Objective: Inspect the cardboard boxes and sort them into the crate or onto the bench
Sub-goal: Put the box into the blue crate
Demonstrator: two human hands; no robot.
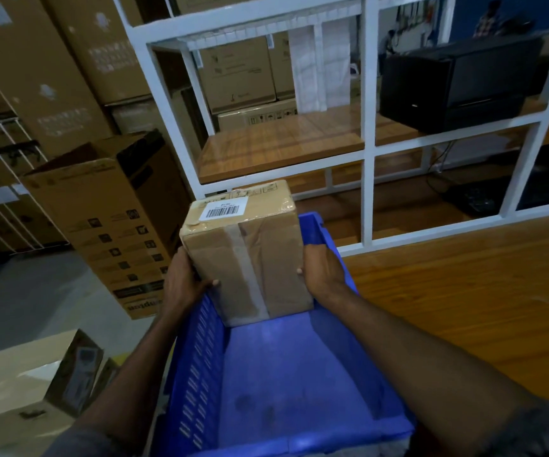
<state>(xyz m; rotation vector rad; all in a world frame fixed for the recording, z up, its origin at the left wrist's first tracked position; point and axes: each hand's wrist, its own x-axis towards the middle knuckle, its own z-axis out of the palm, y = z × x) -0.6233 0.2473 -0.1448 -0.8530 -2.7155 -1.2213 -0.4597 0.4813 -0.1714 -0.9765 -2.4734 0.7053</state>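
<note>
Though inside crate (197, 357), box (246, 252) near far rim.

I see the wooden bench (464, 291) carrying 1 blue crate (299, 367) at its left edge. On the grey floor (35, 291) beside it: 1 tall carton (111, 225); 1 pale box (19, 384).

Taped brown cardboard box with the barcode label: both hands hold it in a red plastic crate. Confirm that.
Not red: the head view shows a blue plastic crate. The left hand and right hand do hold the taped brown cardboard box in it.
</note>
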